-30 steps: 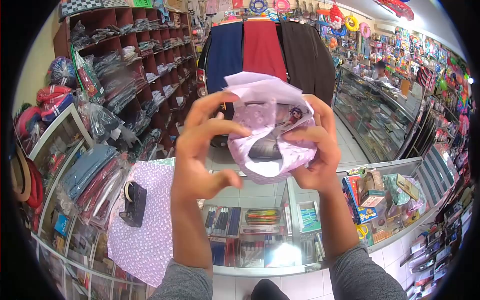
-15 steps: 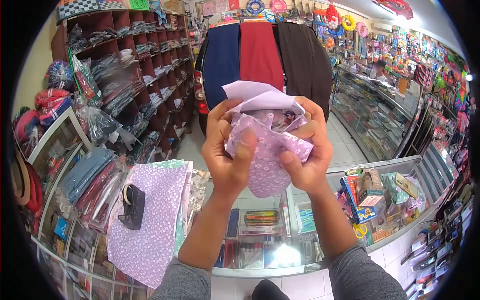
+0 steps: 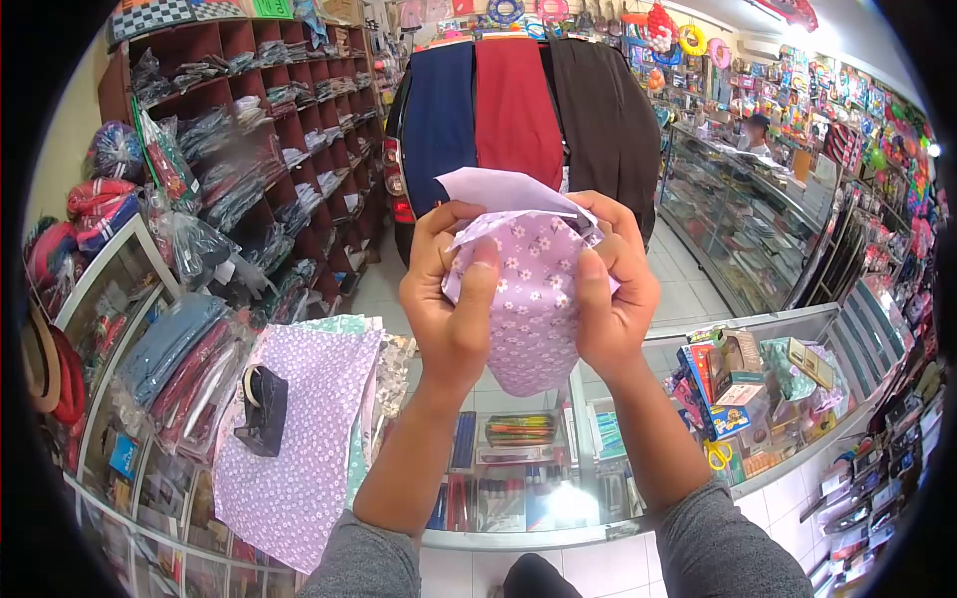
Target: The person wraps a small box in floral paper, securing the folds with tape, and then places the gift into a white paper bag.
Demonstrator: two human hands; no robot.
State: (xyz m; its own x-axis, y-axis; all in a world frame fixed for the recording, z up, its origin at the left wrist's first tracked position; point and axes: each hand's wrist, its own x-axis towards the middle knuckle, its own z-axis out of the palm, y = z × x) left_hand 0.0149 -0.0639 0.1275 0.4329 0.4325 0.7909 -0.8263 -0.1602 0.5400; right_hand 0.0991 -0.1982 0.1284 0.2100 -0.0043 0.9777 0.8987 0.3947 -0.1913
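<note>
Between my hands is a pouch of lilac floral wrapping paper (image 3: 528, 309), held up above the glass counter. My left hand (image 3: 454, 289) grips its left upper edge, thumb on the near side. On the right upper edge, my right hand (image 3: 613, 284) pinches the paper, its thumb also in front. A plain pale flap stands up behind the mouth, and a small dark patch shows at the right of the opening; what lies inside is hidden. Sheets of the same floral paper (image 3: 309, 399) lie to the left, with a black tape dispenser (image 3: 263, 411) on top.
Below my hands is the glass display counter (image 3: 498, 540) with pens inside. Boxes (image 3: 736, 364) and yellow scissors (image 3: 718, 455) lie at right. Bagged clothes (image 3: 189, 364) sit at left. Trousers (image 3: 518, 110) hang ahead; a person (image 3: 758, 137) is behind a far counter.
The near paper edge has been raised and smoothed across the mouth, covering the contents that showed before. My right thumb has moved up from lower on the paper.
</note>
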